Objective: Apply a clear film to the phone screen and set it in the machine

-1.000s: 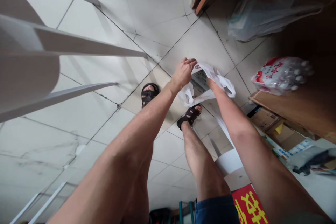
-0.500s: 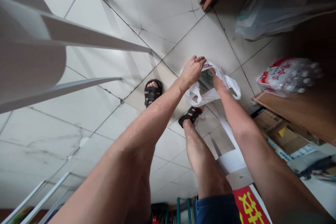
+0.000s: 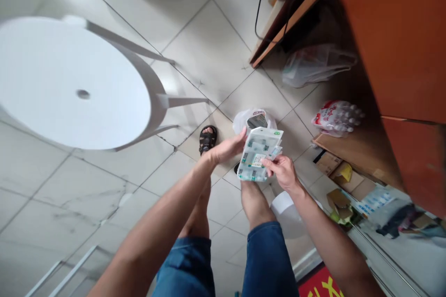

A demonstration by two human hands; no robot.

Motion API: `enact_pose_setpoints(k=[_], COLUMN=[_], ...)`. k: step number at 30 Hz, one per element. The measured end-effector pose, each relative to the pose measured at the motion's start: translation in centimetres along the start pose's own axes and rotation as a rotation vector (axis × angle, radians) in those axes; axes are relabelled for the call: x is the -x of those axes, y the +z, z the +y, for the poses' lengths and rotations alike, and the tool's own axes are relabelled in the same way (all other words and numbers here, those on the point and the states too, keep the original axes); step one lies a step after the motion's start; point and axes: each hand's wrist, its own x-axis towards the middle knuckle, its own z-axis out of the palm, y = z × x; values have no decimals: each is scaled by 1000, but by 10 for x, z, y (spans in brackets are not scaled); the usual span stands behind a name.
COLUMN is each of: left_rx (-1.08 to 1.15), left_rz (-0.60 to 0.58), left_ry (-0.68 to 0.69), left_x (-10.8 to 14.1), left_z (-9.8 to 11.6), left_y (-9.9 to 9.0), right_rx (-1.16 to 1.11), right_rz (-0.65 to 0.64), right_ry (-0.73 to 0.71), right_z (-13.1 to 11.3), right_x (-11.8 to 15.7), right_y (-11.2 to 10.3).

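A small stack of flat clear plastic packets (image 3: 259, 144) with green print and a white label is held up over my right shin. My right hand (image 3: 283, 171) grips the stack at its lower right, thumb on top near the label. At the left edge, my left hand (image 3: 228, 148) is closed against the packets, its fingertips partly hidden behind them. Just beyond, a white plastic carrier bag (image 3: 240, 119) stands on the floor with its mouth open and something dark inside.
A round white stool (image 3: 69, 65) stands at the left. To the right is an orange-brown cabinet (image 3: 393, 46), with a clear plastic bag (image 3: 313, 65) and a shrink-wrapped bottle pack (image 3: 334, 117) under it. A white bin (image 3: 287, 213) is beside my right leg, near open cardboard boxes (image 3: 329, 162).
Both hands have come up out of the carrier bag with the plastic packets and moved closer to me. The bag now stands released on the floor. My view has risen, showing the stool's top.
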Motion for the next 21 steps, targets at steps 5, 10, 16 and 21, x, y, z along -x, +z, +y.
enact_pose_setpoints(k=[5,10,16,21], left_rx=[328,671,658,617], left_rz=[-148,-110,-75,-81], left_ry=[-147,-255,-318,-349], left_x=[72,105,121,120], left_z=[48,85,98,96], left_y=[51,66,89,110], right_rx=[-172,94,322,447], right_rz=[42,496,223,198], right_ry=[-24,-375,-607,-459], right_z=[-90,-164,-210,-209], right_x=[57,97,96,97], right_y=[-11,-56,-93,-98])
